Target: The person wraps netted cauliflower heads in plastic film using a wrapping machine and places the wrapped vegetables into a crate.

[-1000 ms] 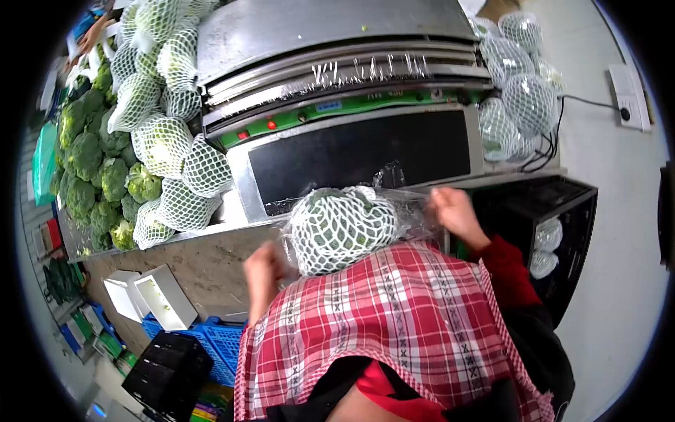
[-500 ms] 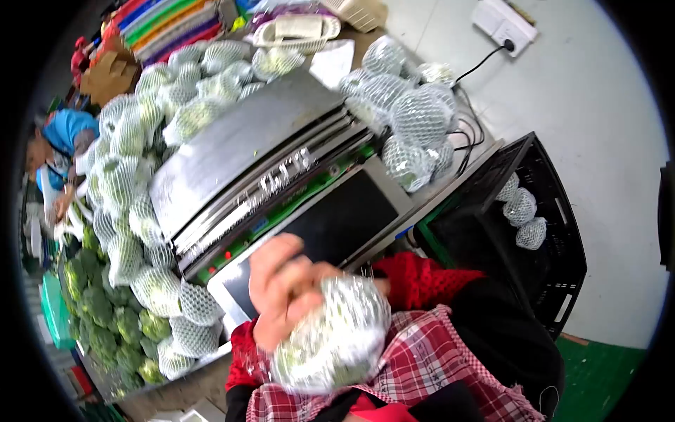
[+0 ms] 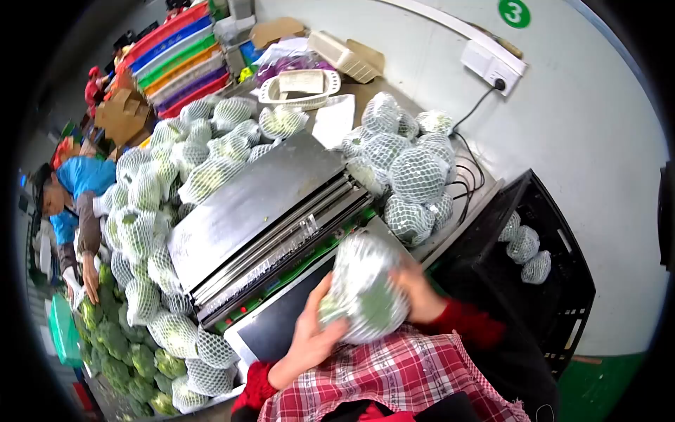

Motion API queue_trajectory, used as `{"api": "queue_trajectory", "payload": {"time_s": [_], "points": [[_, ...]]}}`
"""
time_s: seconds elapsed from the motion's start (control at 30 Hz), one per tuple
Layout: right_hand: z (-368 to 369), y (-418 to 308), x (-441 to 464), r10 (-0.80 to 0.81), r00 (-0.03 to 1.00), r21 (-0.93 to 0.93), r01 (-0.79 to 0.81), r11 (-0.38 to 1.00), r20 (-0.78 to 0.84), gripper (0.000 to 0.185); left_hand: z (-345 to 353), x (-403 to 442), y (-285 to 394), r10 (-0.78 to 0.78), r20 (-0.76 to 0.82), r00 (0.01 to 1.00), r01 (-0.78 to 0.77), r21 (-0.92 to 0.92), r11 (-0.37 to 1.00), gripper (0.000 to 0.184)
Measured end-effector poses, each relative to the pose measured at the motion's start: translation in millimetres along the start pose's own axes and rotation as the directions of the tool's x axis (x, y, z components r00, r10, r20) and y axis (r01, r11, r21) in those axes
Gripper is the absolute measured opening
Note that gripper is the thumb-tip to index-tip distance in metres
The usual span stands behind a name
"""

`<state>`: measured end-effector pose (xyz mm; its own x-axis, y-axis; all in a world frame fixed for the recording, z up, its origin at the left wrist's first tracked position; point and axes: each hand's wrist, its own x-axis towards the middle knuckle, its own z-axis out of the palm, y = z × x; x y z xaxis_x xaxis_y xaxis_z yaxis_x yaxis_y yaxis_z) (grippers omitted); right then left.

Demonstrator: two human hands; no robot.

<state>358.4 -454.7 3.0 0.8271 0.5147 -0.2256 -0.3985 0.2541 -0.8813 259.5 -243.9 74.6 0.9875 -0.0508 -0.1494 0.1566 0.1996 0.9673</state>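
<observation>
A broccoli head wrapped in shiny clear film (image 3: 365, 288) is held between my two hands, in front of my checked apron. My left hand (image 3: 311, 341) grips its lower left side with curved fingers. On its right side my right hand (image 3: 420, 290) is closed against it, somewhat blurred. Green shows through the film at the lower right. Just beyond it lies the wrapping machine, with a dark flat plate (image 3: 281, 320) nearest me and a metal cover (image 3: 253, 204) behind.
Broccoli in white foam nets (image 3: 144, 186) are heaped left of the machine, more (image 3: 415, 176) on its right. Bare broccoli (image 3: 116, 344) lie at lower left, where a co-worker (image 3: 88, 183) reaches in. A black crate (image 3: 562, 309) at right holds several netted pieces. Cables (image 3: 467, 183) run along the wall.
The wrapped broccoli has moved up and right, away from my body and over the machine's front. My left hand has shifted down to its lower left side, and my right hand has come into sight.
</observation>
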Motion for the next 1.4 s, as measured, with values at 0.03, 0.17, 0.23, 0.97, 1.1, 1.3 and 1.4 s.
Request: {"api": "queue_trajectory", "payload": {"time_s": [0.03,0.17,0.23,0.97,1.1,1.3,1.4], "points": [[-31.2,-18.6,27.6,-0.016,0.999,0.035,0.017,0.999,-0.032,0.062,3.2,14.2,1.9,0.126,0.076,0.989,-0.134,0.118,0.984,0.082],[-57.5,-184.3,113.2,-0.267,0.964,-0.07,0.266,0.961,-0.009,0.055,-27.8,43.9,21.1,0.435,-0.006,0.901,-0.332,0.636,0.697,0.069],[-113.2,-227.5,189.6,-0.283,0.941,-0.042,0.281,0.959,-0.185,0.05,-82.3,64.5,20.2,0.394,-0.349,0.851,-0.11,0.613,0.782,0.058],[242.8,2.0,485.9,0.139,0.652,-0.661,0.694,0.284,0.745,0.091,-336.3,194.9,19.6,0.283,-0.877,0.388,0.645,0.478,0.596,0.079],[258.0,-72.7,445.1,-0.235,0.672,-0.589,0.734,0.338,0.702,0.06,-318.2,184.0,78.1,0.596,-0.73,0.335,0.318,0.683,0.658,0.065],[198.7,-82.9,266.5,0.269,0.864,-0.572,0.026,0.819,0.426,0.05,-242.8,123.1,73.1,0.573,-0.525,0.629,0.013,0.744,0.668,0.057],[174.6,-39.7,230.9,0.345,0.854,-0.667,0.003,0.745,0.39,0.05,-228.1,112.8,31.5,0.436,-0.581,0.687,0.074,0.653,0.754,0.059]]}}
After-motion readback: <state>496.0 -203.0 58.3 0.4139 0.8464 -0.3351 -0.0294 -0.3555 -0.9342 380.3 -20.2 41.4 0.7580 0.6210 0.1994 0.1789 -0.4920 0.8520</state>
